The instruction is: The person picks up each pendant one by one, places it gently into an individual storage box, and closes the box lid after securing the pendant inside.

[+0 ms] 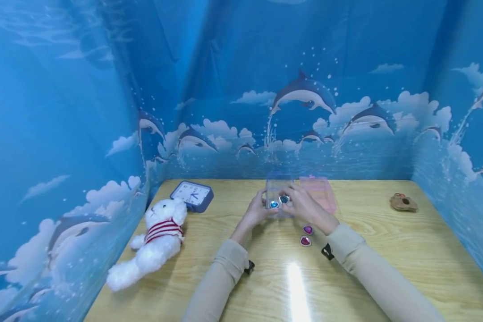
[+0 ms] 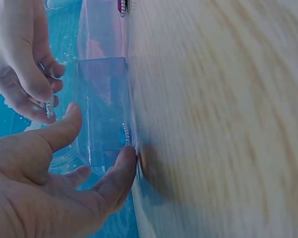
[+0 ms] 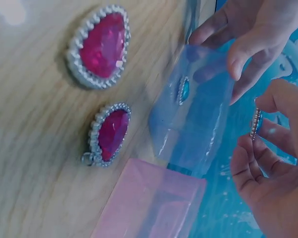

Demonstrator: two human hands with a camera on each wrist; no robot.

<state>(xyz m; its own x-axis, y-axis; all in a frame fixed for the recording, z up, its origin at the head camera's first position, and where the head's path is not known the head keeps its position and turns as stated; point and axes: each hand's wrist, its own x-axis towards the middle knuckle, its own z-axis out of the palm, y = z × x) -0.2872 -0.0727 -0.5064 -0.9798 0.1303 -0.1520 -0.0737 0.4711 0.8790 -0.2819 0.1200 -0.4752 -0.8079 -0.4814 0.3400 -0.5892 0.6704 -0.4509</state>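
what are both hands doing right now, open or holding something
Left hand: open, fingers touching the clear blue box.
Right hand: closed, pinching a silver-edged blue gem.

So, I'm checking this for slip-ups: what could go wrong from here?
The blue gem pinched in the right hand could slip and fall outside the blue box. The box might tip if the left hand gripping its side jerks. Two pink gems lie loose near the right sleeve, which could knock them.
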